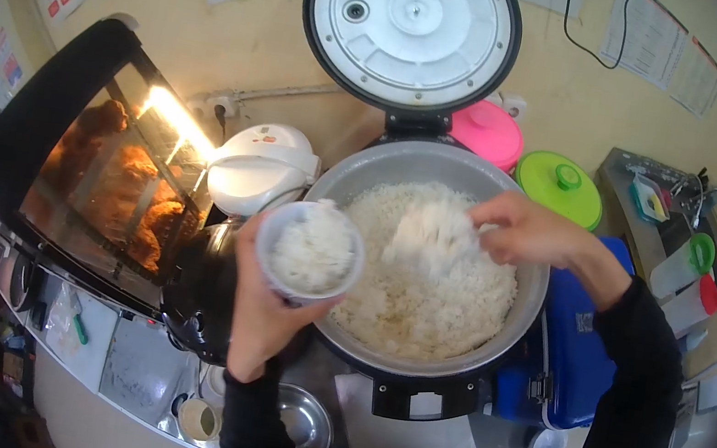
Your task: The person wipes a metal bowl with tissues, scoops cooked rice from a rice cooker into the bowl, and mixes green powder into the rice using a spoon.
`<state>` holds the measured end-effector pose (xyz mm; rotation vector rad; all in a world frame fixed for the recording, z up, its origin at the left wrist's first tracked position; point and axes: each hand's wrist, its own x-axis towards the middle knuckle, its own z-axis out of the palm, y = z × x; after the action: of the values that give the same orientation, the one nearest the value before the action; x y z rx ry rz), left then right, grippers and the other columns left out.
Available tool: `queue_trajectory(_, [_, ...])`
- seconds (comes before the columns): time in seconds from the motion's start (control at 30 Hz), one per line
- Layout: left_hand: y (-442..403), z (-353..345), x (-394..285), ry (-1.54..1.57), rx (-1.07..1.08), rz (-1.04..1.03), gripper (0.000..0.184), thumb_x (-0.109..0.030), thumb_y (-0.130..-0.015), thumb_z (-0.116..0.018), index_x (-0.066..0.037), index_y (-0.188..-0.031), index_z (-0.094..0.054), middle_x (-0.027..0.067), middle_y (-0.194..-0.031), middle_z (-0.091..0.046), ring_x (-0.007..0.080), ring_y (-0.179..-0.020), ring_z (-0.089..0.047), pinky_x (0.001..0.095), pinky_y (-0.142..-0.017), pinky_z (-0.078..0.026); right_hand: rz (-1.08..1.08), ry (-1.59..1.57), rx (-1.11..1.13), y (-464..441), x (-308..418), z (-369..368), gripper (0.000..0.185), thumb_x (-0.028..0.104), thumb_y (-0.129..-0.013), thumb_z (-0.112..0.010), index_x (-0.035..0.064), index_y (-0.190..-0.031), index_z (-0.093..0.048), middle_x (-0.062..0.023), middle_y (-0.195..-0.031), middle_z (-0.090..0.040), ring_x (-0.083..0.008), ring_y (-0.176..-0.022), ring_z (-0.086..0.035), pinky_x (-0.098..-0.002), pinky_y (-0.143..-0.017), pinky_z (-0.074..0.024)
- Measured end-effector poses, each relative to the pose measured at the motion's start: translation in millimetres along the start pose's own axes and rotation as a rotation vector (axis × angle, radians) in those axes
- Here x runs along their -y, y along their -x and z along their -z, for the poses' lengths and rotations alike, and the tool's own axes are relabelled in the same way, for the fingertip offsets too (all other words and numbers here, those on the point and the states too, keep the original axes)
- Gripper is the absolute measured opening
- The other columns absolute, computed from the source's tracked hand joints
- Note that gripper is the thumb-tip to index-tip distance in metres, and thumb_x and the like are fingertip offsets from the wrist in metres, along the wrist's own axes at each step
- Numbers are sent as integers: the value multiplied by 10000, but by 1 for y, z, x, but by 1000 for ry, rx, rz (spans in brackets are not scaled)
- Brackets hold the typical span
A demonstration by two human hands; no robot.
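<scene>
Whitish, round plastic cup [266, 243]: smooth, semi-gloss. White cooked rice [417, 326]: matt, rough with grains. Wide, round grey metal pot [420, 154]: smooth, satin sheen. Lime-green, round plastic lid [549, 192]: glossy. Round silver metal bowl [306, 420]: shiny. Black cloth sleeves [648, 365]: matt.

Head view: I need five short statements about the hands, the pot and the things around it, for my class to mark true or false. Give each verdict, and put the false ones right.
1. The left hand holds a cup of rice. True.
2. The round lid is shut down on the pot. False: it stands open behind the pot.
3. The right hand is over the pot. True.
4. In the picture, the green lid lies left of the pink lid. False: it lies to the right.
5. In the picture, a blue box stands right of the pot. True.
</scene>
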<state>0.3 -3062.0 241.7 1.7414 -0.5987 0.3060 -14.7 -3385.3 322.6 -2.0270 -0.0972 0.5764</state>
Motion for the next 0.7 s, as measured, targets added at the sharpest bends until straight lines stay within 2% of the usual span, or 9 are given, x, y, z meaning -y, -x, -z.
queue_trajectory(0.1, [-3,-34,0,166,74,73,984,-90,-617,-900,-15,-1384,-287,136,-1317,-418,244,-1243,-482,353,-1050,-420,173,-90,-166,10,25,-10,366,-36,-817,-493,-21,-1156,-630,-15,-840,-621,-106,-621,-565,-265,-550,-451])
queue_trajectory(0.2, [-3,-61,-6,54,17,18,990,-111,-619,-905,-4,-1381,-282,154,-1304,-432,261,-1235,-492,356,-1027,-431,443,-23,-293,13,26,-53,501,-94,-812,-467,-56,-1310,-515,-122,-1065,-588,-187,-790,-641,-309,-636,-505])
queue_trajectory(0.23, [-4,-64,-13,-68,-11,-6,995,-127,-623,-907,4,-1382,-277,172,-1301,-444,279,-1226,-501,363,-1010,-439,514,182,-372,14,19,-67,538,-101,-805,-475,-66,-1343,-469,-152,-1141,-541,-221,-867,-630,-328,-687,-511])
queue_trajectory(0.3, [-3,-64,-16,-74,-32,16,995,-103,-618,-903,2,-1394,-288,163,-1311,-451,272,-1231,-500,371,-1016,-438,647,595,-523,15,7,-93,629,-114,-791,-492,-86,-1409,-376,-211,-1294,-447,-288,-1022,-609,-368,-789,-524])
queue_trajectory(0.4, [-1,-62,-22,-41,-21,68,995,-119,-617,-905,10,-1383,-284,182,-1289,-487,300,-1193,-536,384,-994,-451,697,775,-485,22,4,-108,701,-102,-765,-536,-99,-1431,-318,-221,-1363,-358,-362,-1117,-537,-408,-901,-491])
queue_trajectory(0.5, [4,-56,-17,-40,-7,69,993,-131,-614,-909,13,-1371,-284,194,-1270,-516,312,-1161,-567,384,-977,-463,628,848,-332,29,13,-116,669,-88,-767,-546,-117,-1405,-346,-215,-1349,-390,-392,-1103,-540,-416,-894,-492])
queue_trajectory(0.6, [5,-49,-9,19,-11,64,981,-65,-608,-890,-1,-1388,-298,162,-1285,-497,265,-1199,-527,374,-1010,-446,761,816,-241,35,18,-101,626,-79,-777,-542,-94,-1384,-391,-203,-1326,-436,-381,-1059,-567,-415,-859,-502])
queue_trajectory(0.63, [6,-47,-8,55,-14,72,979,-32,-606,-881,-8,-1397,-304,146,-1294,-484,242,-1221,-504,371,-1028,-436,739,737,-263,38,22,-95,597,-70,-779,-544,-76,-1365,-426,-200,-1289,-475,-375,-1033,-580,-415,-846,-505])
queue_trajectory(0.7, [2,-39,-7,-20,-34,-6,975,-67,-600,-894,-3,-1372,-301,171,-1277,-504,262,-1185,-540,372,-999,-453,690,585,-307,38,33,-80,544,-53,-783,-547,-41,-1325,-495,-195,-1214,-555,-363,-980,-606,-417,-820,-511])
